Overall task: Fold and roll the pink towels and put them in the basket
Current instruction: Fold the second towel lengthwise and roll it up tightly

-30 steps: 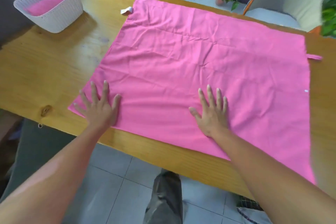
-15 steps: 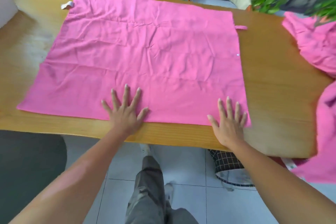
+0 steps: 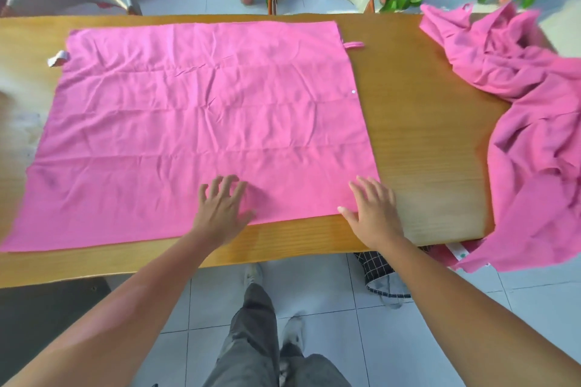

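Right hand [image 3: 374,214]: flat, fingers straight, pinning near right corner of spread towel [image 3: 201,122].
Left hand [image 3: 221,210]: open on near hem, likely smoothing for folding.
Towel: flat on table [image 3: 418,148].
Basket: unseen.

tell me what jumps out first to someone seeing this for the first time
A big pink towel lies spread flat across the wooden table. The left hand and right hand rest on its near edge, fingers open. A crumpled heap of pink towels spills over the table's right end.
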Demonstrator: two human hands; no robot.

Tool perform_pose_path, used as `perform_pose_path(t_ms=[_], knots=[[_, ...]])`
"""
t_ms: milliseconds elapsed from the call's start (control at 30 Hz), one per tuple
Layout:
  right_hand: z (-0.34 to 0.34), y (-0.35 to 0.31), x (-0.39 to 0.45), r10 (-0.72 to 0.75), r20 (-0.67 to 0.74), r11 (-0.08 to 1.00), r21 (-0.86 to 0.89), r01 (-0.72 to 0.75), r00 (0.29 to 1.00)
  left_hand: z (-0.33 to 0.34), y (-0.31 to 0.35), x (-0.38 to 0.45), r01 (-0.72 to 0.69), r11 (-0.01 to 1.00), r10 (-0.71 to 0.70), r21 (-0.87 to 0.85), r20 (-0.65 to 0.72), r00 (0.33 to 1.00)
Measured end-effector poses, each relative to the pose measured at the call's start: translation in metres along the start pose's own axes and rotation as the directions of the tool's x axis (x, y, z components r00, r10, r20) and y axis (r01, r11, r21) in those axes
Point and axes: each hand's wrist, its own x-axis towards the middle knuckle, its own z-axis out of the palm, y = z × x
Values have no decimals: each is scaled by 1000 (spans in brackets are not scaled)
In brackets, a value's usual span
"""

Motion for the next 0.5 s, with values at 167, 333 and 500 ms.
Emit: perform_pose_path(t_ms=[167, 333, 500], knots=[[-3, -30, -7, -368, -32, 927, -87, 365, 929, -1, -11, -17, -193, 975, 195, 112, -6, 981], [-5, -65, -4, -436, -86, 881, -241, 406, 896, -2, -32, -43, -228, 952, 233, 203, 0, 972], [-2, -69, -7, -376, 61, 869, -324, 374, 925, -1, -59, -62, -115, 974, 127, 194, -53, 990]])
